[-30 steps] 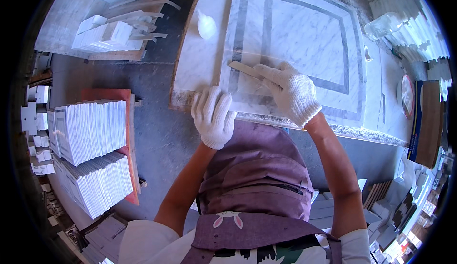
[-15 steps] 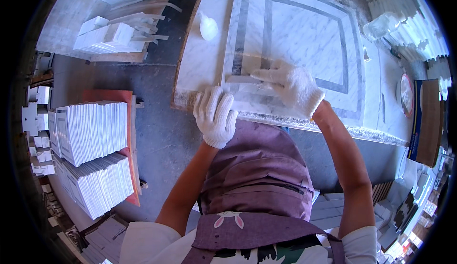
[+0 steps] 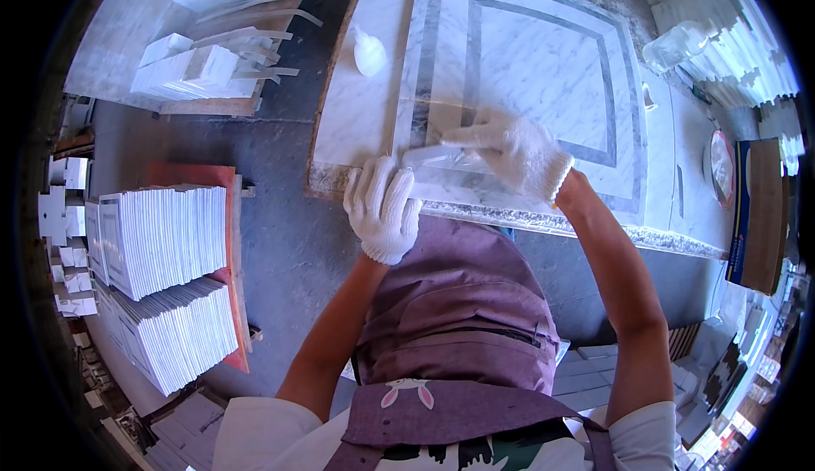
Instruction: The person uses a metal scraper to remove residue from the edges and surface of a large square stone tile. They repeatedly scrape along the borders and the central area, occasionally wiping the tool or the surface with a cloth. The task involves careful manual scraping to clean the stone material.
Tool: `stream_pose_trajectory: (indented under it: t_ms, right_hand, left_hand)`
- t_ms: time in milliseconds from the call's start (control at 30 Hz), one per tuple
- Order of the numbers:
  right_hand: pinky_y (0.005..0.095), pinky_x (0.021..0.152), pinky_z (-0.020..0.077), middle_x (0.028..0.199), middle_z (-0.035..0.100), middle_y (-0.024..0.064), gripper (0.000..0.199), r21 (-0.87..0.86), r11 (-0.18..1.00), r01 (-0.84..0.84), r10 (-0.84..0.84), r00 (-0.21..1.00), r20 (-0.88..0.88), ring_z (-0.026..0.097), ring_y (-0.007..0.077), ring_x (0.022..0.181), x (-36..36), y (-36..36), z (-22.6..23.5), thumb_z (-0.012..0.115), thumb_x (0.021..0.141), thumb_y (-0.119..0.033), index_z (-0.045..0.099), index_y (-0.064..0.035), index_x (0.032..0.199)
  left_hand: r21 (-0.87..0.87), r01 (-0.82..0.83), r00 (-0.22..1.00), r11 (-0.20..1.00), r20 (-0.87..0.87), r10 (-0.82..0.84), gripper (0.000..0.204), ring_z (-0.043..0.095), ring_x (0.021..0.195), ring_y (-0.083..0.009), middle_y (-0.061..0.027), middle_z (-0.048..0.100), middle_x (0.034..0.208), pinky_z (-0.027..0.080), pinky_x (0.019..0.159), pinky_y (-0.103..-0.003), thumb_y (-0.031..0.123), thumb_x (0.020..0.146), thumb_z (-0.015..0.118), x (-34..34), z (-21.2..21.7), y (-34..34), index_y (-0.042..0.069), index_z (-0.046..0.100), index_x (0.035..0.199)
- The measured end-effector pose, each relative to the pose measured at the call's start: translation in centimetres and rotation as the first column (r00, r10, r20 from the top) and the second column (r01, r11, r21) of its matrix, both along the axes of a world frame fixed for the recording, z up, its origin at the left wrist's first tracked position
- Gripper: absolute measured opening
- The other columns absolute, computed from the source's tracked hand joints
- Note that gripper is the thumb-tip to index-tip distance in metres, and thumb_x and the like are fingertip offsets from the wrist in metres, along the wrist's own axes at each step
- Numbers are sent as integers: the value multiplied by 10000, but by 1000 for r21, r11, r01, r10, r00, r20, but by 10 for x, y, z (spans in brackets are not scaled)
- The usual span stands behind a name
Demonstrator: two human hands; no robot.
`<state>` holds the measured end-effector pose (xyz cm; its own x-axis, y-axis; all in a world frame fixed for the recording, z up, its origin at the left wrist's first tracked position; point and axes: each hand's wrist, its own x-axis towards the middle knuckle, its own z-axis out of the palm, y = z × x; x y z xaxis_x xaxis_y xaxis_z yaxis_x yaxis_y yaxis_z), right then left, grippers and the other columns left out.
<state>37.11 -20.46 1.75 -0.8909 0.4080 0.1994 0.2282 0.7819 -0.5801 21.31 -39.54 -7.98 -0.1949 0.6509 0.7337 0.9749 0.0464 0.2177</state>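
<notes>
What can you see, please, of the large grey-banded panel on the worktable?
The panel is rectangular, white with grey veining, and looks like marble. Two darker grey bands run one inside the other. It lies flat on the worktable, near the front edge. The gloved left hand is at its near left corner; the gloved right hand is over its near part, holding a pale flat strip. Blur hides whether the strip touches it.

The flat rectangular marble panel (image 3: pixel 543 72) is white with grey veining and two darker grey bands, one framed inside the other. Both knit gloves (image 3: pixel 384 212) are plain white; the dusky purple cloth apron (image 3: pixel 458 301) bears a white rabbit (image 3: pixel 408 383) with pink ears.
</notes>
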Motion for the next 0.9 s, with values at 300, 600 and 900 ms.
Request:
stream_pose_trajectory:
  t_ms: [300,600,900]
  right_hand:
    - [383,720,523,878,654,114,350,-34,999,-4,5,1000,25,642,275,784,2,0,-2,656,863,-35,744,-167,1175]
    - [388,737,521,886,649,108,351,-25,999,33,-31,997,73,644,288,807,1,-5,-1,644,883,-70,740,-202,1193]
    - [379,719,522,885,633,124,333,-22,996,83,-80,990,117,647,289,797,9,-14,0,647,915,-139,711,-187,1238]
  left_hand:
    - [-2,7,1000,1000,-2,-7,332,544,1246,-376,-173,574,1354,337,1108,-536,265,971,522,0,0,1,86,633,1228]
    - [-3,5,1000,1000,20,-5,344,547,1239,-365,-156,578,1356,337,1106,-528,267,945,567,0,-1,0,108,638,1242]
    - [2,6,1000,1000,23,-6,330,543,1244,-371,-160,583,1343,344,1107,-536,288,973,541,1,0,2,99,640,1225]
